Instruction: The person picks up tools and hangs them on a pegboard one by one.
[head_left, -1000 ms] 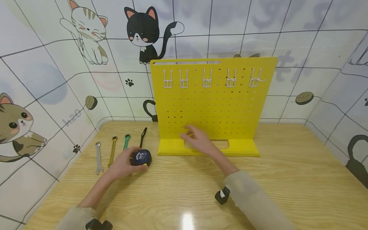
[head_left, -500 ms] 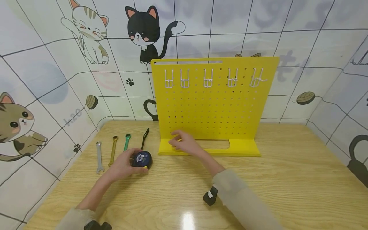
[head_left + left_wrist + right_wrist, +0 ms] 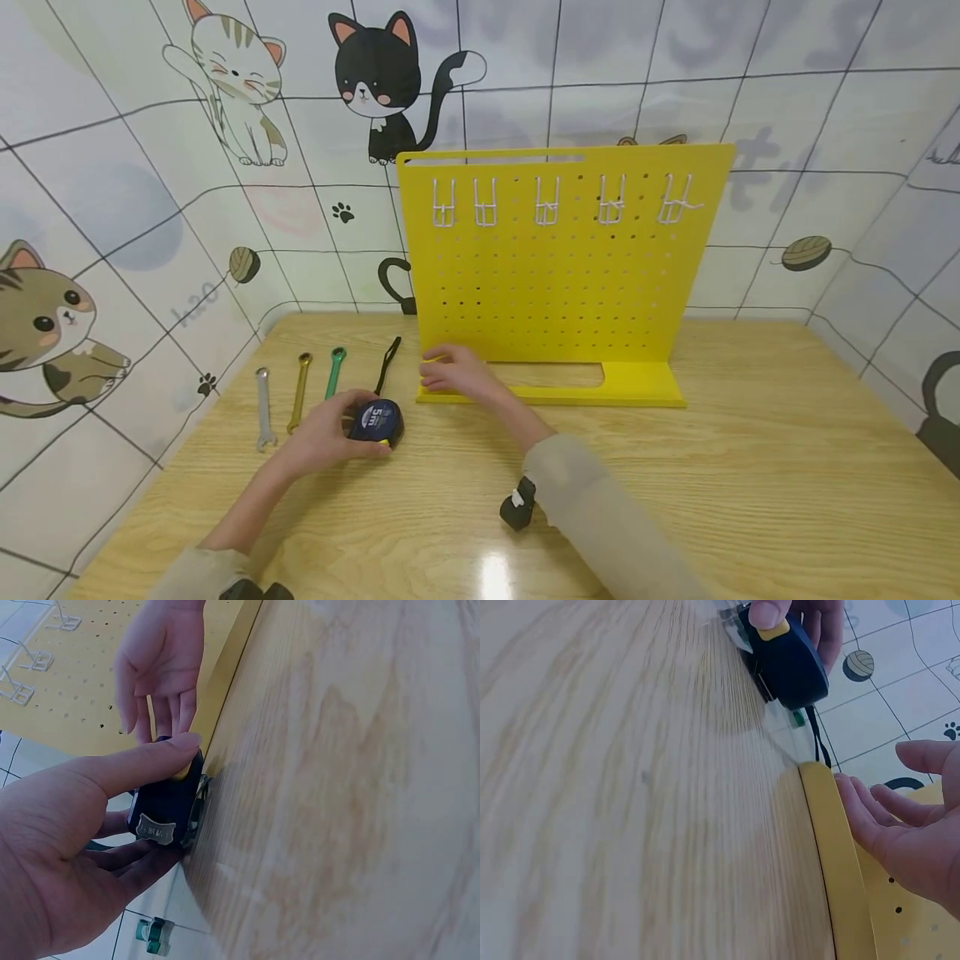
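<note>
In the head view my left hand grips a dark blue tape measure, thumb on its near side. The left wrist view shows the thumb next to the yellow button and a metal belt clip plate on the case. A black wrist strap trails from the tape measure toward the back. My right hand is over the left end of the yellow pegboard's base, holding nothing. Its fingers are loosely bent and point left toward the strap, apart from it in the right wrist view.
Left of the tape measure lie a silver wrench, a gold wrench and a green wrench. The upright pegboard carries several white wire hooks along its top. Cat-patterned walls stand behind the wooden table.
My right hand has moved left along the pegboard's base, nearer the tape measure and its strap. The left hand keeps its grip on the tape measure, and the strap leans further right.
</note>
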A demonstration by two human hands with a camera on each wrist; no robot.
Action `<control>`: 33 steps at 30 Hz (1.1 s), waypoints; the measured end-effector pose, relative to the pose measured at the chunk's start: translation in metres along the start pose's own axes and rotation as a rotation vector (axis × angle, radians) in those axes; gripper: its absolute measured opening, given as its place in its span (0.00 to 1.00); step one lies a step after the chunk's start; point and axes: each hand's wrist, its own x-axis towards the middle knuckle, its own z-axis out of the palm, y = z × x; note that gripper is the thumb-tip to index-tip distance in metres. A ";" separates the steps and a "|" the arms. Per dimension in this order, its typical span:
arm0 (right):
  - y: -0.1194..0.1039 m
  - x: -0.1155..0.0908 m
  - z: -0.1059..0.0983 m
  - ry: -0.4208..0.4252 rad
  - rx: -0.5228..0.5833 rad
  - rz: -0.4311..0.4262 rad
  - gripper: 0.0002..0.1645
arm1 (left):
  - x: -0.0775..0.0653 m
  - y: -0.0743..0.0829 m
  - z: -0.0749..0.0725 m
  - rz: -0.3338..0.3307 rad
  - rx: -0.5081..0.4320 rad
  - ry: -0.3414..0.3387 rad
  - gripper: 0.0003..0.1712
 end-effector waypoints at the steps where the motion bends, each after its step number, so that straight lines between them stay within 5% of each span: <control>1: 0.000 0.002 0.003 -0.005 0.023 0.006 0.27 | 0.000 0.000 0.000 -0.004 -0.008 -0.002 0.44; 6: 0.001 0.011 0.015 -0.029 0.090 0.040 0.26 | -0.001 0.000 0.000 0.010 -0.021 -0.013 0.44; 19: 0.008 0.029 0.030 -0.031 0.052 0.112 0.19 | -0.001 0.000 0.002 0.024 -0.055 -0.027 0.42; 33: 0.006 0.033 0.043 0.095 -0.021 0.122 0.11 | 0.000 0.005 0.010 0.035 -0.092 -0.058 0.43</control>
